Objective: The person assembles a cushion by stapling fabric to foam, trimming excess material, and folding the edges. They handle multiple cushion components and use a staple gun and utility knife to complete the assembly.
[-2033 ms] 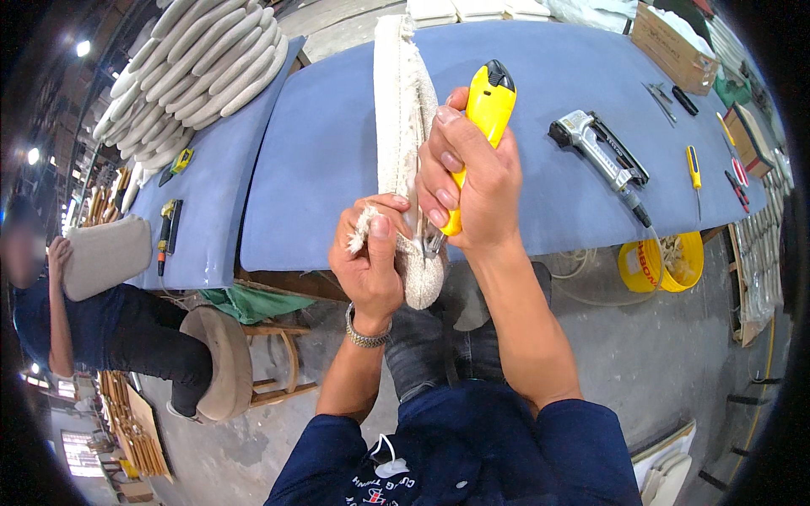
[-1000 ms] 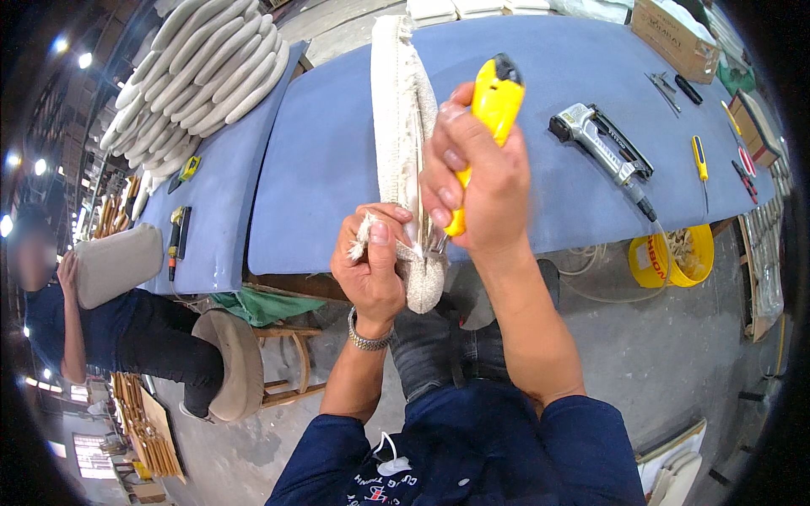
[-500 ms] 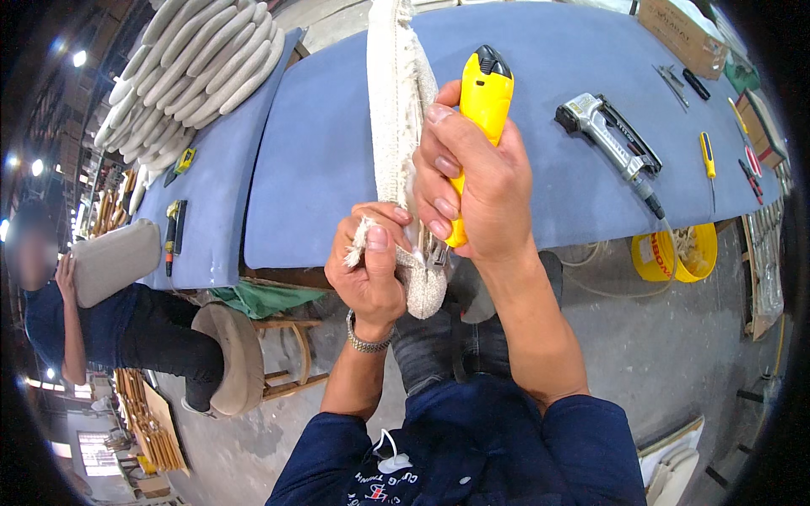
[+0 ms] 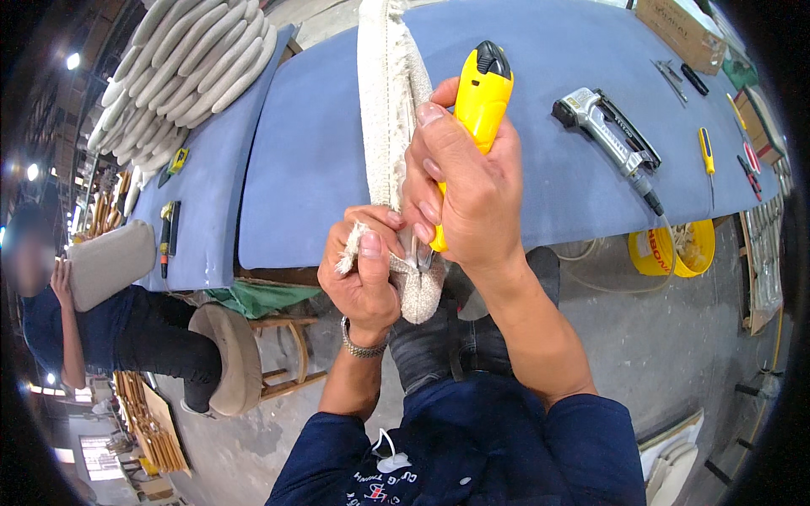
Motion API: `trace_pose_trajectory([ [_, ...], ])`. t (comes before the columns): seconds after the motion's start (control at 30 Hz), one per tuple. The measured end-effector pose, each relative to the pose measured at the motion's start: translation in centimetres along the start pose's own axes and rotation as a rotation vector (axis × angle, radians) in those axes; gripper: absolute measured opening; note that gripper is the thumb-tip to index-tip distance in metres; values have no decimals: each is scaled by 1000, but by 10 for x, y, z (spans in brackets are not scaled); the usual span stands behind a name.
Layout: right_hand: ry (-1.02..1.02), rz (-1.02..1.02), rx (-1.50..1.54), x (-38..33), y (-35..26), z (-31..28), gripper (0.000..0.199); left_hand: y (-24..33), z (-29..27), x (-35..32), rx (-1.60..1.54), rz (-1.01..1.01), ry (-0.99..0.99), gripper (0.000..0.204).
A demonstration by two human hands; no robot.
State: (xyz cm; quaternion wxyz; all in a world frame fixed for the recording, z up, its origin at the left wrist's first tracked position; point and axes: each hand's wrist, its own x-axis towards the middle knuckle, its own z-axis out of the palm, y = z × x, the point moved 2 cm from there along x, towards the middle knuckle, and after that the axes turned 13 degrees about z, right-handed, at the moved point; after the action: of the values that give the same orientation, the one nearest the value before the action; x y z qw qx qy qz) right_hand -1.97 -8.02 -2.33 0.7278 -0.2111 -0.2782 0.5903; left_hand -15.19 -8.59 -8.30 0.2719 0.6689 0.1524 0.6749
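Observation:
A cream fabric-covered cushion or seat panel (image 4: 376, 110) stands on edge over the near side of the table, its frayed seam upward and its rounded end towards me. My left hand (image 4: 359, 274) is closed at that end, pinching a frayed fabric flap (image 4: 351, 251) between thumb and fingers. In my right fist (image 4: 472, 194) is a yellow utility knife (image 4: 483, 97) with a black end, its lower tip pointing down at the seam beside my left fingers. The blade is hard to make out there.
On the blue-covered table (image 4: 312, 126) lie a staple gun (image 4: 607, 139) with a hose and a yellow screwdriver (image 4: 707, 156). A yellow bucket (image 4: 696, 253) stands below at right. Grey cushions (image 4: 186, 67) are piled at far left; a seated co-worker (image 4: 110, 329) holds another cushion.
My right hand and the knife have shifted slightly left, closer to my left fingers. My left hand keeps its pinch on the fabric flap, a little further left in view.

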Motion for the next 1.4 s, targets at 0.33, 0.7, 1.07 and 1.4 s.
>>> trace_pose_trajectory([
  [0.33, 69, -67, 23, 8, -1, -2, 16, 2, 3, 5, 3, 22, 21, 21],
  [0.7, -5, -55, 32, 8, -1, 2, 14, 31, -7, 14, 451, 60, -207, 5],
  [1.07, -77, 53, 256, 9, 13, 2, 15, 43, -22, 39, 751, 187, -514, 53],
  [1.4, -76, 67, 219, 6, 11, -2, 17, 30, -17, 29, 557, 266, -387, 75],
])
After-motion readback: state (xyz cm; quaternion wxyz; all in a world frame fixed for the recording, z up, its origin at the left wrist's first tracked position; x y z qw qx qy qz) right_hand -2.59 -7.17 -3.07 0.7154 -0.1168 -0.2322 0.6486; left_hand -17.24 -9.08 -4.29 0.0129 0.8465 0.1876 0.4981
